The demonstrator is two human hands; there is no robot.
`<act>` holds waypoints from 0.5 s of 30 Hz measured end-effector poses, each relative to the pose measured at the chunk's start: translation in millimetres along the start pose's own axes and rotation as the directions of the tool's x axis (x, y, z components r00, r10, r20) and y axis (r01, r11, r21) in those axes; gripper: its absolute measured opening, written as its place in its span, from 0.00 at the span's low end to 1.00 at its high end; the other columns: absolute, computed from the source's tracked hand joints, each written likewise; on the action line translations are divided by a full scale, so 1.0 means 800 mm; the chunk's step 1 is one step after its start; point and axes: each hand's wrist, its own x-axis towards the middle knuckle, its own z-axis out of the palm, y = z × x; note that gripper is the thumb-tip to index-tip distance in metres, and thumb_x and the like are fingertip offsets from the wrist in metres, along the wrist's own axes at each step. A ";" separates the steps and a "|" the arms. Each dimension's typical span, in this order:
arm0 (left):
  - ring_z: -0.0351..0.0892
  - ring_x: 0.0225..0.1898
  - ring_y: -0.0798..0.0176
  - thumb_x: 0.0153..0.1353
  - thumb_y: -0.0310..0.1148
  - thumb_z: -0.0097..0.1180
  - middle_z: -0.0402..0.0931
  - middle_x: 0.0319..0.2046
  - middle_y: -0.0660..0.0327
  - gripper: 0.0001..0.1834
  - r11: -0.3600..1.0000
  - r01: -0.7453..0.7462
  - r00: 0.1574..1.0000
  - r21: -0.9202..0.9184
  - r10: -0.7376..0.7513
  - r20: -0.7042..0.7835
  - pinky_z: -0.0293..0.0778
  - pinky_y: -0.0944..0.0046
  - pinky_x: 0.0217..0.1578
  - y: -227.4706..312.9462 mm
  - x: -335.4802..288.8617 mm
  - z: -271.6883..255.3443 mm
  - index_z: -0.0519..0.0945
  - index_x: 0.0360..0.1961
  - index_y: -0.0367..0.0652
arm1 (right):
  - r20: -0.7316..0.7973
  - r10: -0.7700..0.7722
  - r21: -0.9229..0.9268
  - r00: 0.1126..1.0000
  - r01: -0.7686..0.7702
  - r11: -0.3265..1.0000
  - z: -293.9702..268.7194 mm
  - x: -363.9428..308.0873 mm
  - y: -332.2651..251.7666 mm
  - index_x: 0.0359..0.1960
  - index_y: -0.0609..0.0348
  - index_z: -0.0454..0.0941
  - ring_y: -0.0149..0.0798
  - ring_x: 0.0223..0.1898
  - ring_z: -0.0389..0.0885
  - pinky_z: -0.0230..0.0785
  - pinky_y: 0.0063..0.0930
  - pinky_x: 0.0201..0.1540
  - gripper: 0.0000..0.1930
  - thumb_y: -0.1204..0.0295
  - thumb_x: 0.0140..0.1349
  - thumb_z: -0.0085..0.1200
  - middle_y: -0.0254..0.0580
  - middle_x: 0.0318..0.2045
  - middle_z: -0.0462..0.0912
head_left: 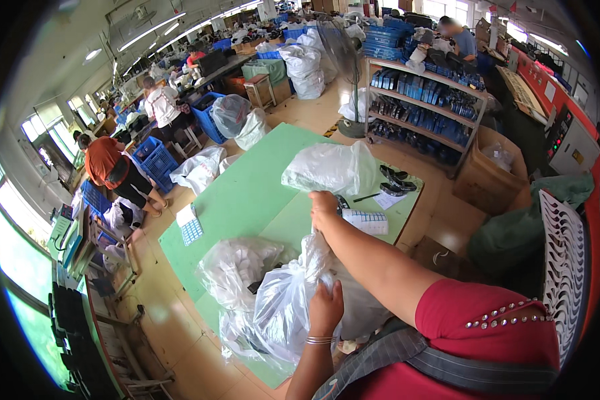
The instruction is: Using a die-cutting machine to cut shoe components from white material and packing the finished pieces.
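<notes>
A clear plastic bag [281,308] with pale contents stands on the near part of the green table, its top gathered into a twisted neck. My right hand [324,208] is closed round the upper end of that neck and pulls it up, arm stretched out. Lower down, my left hand [325,308] is closed on the bag's side below the twist, thumb upward; its fingers are partly hidden. Another filled plastic bag [237,263] lies against it on the left. Beyond my right hand rests a third filled bag [330,167].
On the green table [247,193] lie a printed sheet [367,221], a pen [367,197], black strap-like parts [397,181] and a label sheet [192,231]. A shelf rack [423,107], a floor fan [343,60] and a cardboard box [490,170] stand beyond. Several people work farther off.
</notes>
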 end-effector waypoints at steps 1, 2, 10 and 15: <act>0.73 0.28 0.30 0.62 0.43 0.50 0.73 0.23 0.36 0.20 1.000 0.018 1.000 0.014 -0.018 0.005 0.68 0.40 0.28 -0.005 -0.009 -0.002 0.70 0.27 0.33 | -0.141 -0.105 -0.113 0.984 0.089 0.990 -0.008 0.007 0.015 0.25 0.57 0.73 0.33 0.12 0.62 0.56 0.32 0.16 0.05 0.75 0.45 0.56 0.33 0.13 0.67; 0.73 0.28 0.30 0.62 0.43 0.50 0.73 0.23 0.36 0.20 1.000 0.023 1.000 0.016 -0.023 0.005 0.68 0.40 0.28 -0.010 -0.018 -0.006 0.70 0.27 0.33 | -0.264 -0.219 -0.237 0.939 0.157 0.959 -0.012 0.012 0.030 0.25 0.59 0.75 0.37 0.14 0.67 0.59 0.36 0.18 0.04 0.74 0.45 0.54 0.37 0.14 0.71; 0.74 0.23 0.37 0.59 0.33 0.52 0.73 0.20 0.43 0.10 0.976 -0.099 0.986 0.192 0.122 -0.113 0.67 0.46 0.20 0.003 -0.013 -0.008 0.70 0.29 0.36 | 0.003 -0.271 -0.489 0.962 0.238 0.839 0.033 0.065 0.109 0.22 0.60 0.79 0.52 0.26 0.80 0.70 0.42 0.30 0.06 0.72 0.45 0.52 0.54 0.23 0.81; 0.76 0.24 0.48 0.60 0.35 0.53 0.75 0.25 0.49 0.16 0.987 0.136 0.986 0.081 -0.143 0.086 0.71 0.56 0.25 -0.031 -0.093 0.018 0.72 0.43 0.32 | 0.562 -0.028 -0.368 0.827 0.279 0.887 0.009 0.040 0.109 0.24 0.60 0.74 0.34 0.24 0.72 0.66 0.31 0.27 0.13 0.65 0.45 0.61 0.40 0.22 0.77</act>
